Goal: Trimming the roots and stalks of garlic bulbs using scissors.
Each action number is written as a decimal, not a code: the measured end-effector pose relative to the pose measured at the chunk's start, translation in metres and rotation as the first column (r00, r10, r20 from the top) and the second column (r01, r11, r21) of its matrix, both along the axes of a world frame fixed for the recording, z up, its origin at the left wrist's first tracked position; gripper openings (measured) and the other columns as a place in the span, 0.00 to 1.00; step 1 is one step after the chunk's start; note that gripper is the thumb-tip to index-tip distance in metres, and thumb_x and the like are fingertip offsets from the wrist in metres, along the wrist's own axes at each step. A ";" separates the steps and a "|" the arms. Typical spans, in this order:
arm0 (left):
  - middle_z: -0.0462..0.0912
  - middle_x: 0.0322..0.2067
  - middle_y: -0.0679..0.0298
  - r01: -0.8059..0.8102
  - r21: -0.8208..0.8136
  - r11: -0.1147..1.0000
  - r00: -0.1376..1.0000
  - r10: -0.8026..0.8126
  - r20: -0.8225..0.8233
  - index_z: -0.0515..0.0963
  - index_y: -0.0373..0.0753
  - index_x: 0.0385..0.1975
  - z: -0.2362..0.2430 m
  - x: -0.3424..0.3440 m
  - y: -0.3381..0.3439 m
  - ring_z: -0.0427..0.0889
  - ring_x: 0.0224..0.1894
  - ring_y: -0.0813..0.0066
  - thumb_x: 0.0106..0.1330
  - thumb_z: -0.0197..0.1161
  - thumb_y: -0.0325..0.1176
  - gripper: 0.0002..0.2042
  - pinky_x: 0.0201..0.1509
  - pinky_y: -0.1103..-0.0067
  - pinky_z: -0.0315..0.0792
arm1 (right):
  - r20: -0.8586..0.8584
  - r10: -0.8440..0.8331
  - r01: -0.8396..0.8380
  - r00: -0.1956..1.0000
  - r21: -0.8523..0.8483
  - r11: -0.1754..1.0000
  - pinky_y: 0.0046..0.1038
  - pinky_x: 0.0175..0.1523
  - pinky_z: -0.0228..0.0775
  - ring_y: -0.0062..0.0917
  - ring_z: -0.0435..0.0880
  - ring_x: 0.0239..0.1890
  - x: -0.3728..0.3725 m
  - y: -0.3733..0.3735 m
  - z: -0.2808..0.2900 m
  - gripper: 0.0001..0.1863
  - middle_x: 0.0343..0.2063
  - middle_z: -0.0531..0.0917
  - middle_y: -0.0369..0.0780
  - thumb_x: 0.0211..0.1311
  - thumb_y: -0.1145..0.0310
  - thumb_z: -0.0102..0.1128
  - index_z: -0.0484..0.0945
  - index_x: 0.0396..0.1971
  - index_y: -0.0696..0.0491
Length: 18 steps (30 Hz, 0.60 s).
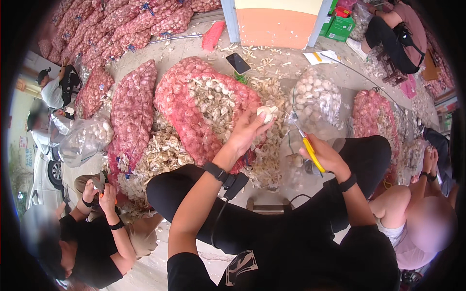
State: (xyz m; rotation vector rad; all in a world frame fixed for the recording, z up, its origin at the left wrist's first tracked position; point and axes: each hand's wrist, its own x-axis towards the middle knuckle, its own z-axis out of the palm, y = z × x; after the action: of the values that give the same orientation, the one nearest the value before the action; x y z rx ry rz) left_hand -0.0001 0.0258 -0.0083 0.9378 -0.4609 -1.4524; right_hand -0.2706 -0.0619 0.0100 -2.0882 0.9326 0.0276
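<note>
A white garlic bulb [266, 113] is pinched in the fingertips of my left hand [246, 130], above the edge of an opened red mesh sack [177, 104]. Loose garlic bulbs [213, 104] show in the sack's mouth. My right hand [324, 153] grips scissors [313, 153] with yellow handles; their metal blades point up and left, apart from the bulb. Just beyond the right hand stands a clear plastic bag [318, 99] full of trimmed white bulbs. Cut stems and papery skins [269, 165] lie heaped between sack and bag.
More red garlic sacks [133, 111] lie to the left, and others are stacked at the back. A phone [238, 63] rests on the floor beyond the sack. Co-workers sit close on both sides; the left one's hands [104, 191] hold a bulb and a cutting tool.
</note>
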 end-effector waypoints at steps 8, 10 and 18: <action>0.75 0.55 0.54 0.023 0.013 1.000 0.958 -0.026 0.286 0.66 0.33 0.56 -0.030 -0.038 -0.001 0.78 0.59 0.65 0.74 0.60 0.32 0.17 0.64 0.70 0.75 | 0.024 -0.199 0.197 0.980 0.061 0.978 0.44 0.42 0.71 0.51 0.83 0.37 0.030 0.043 -0.022 0.36 0.30 0.81 0.55 0.64 0.36 0.58 0.74 0.38 0.62; 0.76 0.54 0.54 0.041 0.029 0.999 0.962 -0.047 0.271 0.66 0.32 0.56 -0.034 -0.039 -0.002 0.78 0.57 0.66 0.72 0.62 0.34 0.20 0.63 0.71 0.76 | -0.015 -0.250 0.250 0.968 0.015 0.968 0.45 0.39 0.71 0.51 0.83 0.33 0.029 0.047 -0.029 0.34 0.25 0.81 0.53 0.64 0.37 0.58 0.76 0.34 0.61; 0.76 0.54 0.54 0.056 0.138 0.989 0.987 -0.075 0.139 0.67 0.31 0.58 -0.054 -0.046 -0.004 0.79 0.57 0.61 0.73 0.60 0.33 0.18 0.63 0.70 0.76 | 0.104 -0.463 0.430 0.880 0.238 0.871 0.42 0.31 0.67 0.46 0.80 0.22 0.025 0.062 -0.053 0.32 0.14 0.72 0.49 0.63 0.41 0.62 0.76 0.23 0.61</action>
State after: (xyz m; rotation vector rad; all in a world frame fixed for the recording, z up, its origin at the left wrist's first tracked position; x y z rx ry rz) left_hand -0.0460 0.0217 -0.0619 1.1491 -0.5092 -1.4954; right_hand -0.2459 -0.0002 -0.0429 -1.6135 1.2386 -0.2699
